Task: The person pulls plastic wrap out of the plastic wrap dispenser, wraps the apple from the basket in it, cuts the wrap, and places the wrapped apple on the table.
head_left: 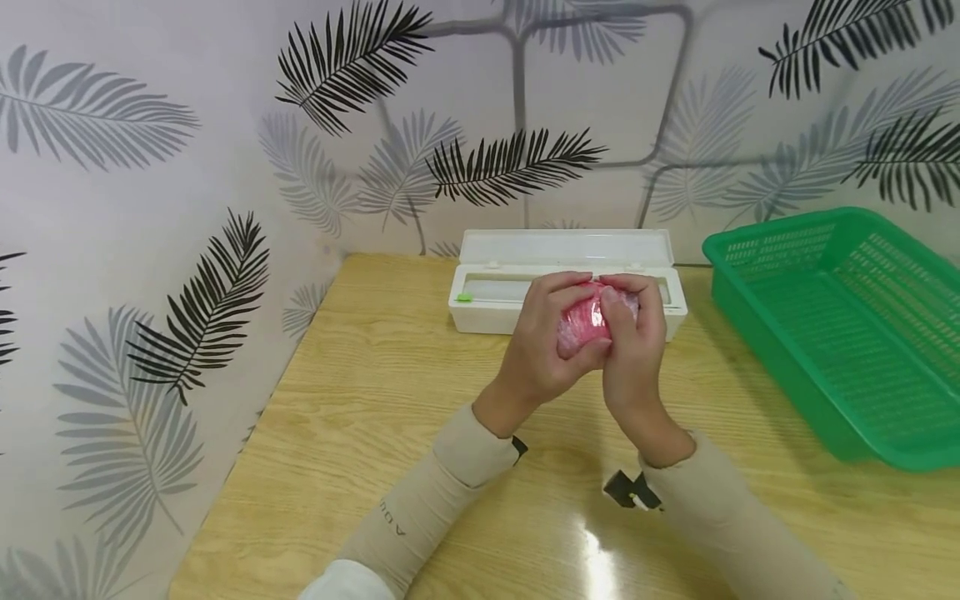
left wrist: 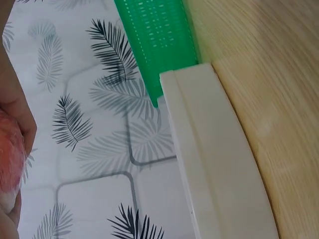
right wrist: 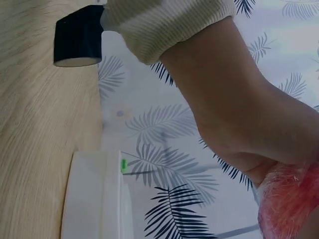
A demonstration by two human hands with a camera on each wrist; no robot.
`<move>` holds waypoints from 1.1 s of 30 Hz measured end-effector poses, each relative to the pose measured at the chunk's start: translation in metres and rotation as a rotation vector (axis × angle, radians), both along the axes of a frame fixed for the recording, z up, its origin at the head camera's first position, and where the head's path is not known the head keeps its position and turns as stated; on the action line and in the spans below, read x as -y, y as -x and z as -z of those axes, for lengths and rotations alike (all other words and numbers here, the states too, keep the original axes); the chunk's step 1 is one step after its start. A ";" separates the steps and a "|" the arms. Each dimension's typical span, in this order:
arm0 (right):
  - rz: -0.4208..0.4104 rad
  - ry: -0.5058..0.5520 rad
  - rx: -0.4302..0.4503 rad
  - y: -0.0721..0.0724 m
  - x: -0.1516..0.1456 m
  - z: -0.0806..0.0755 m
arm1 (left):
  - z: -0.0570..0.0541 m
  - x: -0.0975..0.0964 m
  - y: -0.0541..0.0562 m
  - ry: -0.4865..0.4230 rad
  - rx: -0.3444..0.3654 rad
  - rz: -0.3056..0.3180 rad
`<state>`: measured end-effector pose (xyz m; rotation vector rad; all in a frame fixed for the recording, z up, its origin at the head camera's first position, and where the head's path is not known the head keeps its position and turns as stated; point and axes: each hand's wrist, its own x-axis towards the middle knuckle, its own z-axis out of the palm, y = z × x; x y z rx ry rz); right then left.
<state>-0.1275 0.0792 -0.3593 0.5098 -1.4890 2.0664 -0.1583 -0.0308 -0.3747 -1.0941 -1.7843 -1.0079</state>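
Both hands hold a rounded pink-red bundle (head_left: 583, 323) wrapped in clear, shiny plastic film, raised above the table in front of the white box. My left hand (head_left: 542, 337) curls round its left side, thumb along the bottom. On the other side my right hand (head_left: 636, 350) grips it, with the thumb pressed on top. Part of the bundle (right wrist: 286, 204) shows beneath the hand in the right wrist view, its film crinkled. At the left edge of the left wrist view, the bundle (left wrist: 10, 154) lies between the fingers. What is inside the film cannot be made out.
Behind the hands stands a long white cling-film dispenser box (head_left: 486, 318), its lid (head_left: 566, 247) raised and a small green slider (head_left: 465, 297) on its edge. A green plastic basket (head_left: 795, 367) sits at right. The wooden table (head_left: 360, 375) meets a leaf-patterned wall (head_left: 480, 100).
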 end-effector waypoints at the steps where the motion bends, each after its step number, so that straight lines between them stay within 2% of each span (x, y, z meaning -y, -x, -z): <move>1: 0.000 0.004 0.006 -0.001 0.001 0.000 | 0.001 0.000 0.000 -0.010 0.000 -0.008; 5: 0.023 -0.022 -0.006 -0.002 0.001 0.000 | 0.002 -0.004 -0.001 -0.028 -0.002 -0.039; 12: 0.067 -0.157 -0.038 -0.002 -0.004 -0.001 | -0.002 -0.008 -0.006 -0.023 0.028 -0.065; 14: 0.106 -0.216 -0.071 -0.004 -0.005 -0.004 | -0.005 -0.010 -0.008 -0.047 0.073 -0.052; 17: 0.182 -0.335 -0.168 -0.008 -0.003 -0.011 | -0.008 -0.013 -0.009 -0.138 0.185 -0.020; 20: 0.264 -0.430 -0.259 -0.013 0.000 -0.019 | -0.012 -0.014 -0.012 -0.233 0.292 0.042; 24: 0.292 -0.420 -0.305 -0.014 -0.002 -0.021 | -0.027 -0.014 -0.025 -0.231 0.354 0.099; 27: 0.271 -0.378 -0.321 -0.012 -0.004 -0.018 | -0.036 -0.014 -0.035 -0.203 0.360 0.095; 30: 0.257 -0.355 -0.331 -0.012 -0.005 -0.014 | -0.037 -0.014 -0.037 -0.180 0.337 0.078; 33: 0.267 -0.346 -0.334 -0.012 -0.005 -0.013 | -0.034 -0.015 -0.033 -0.165 0.308 0.071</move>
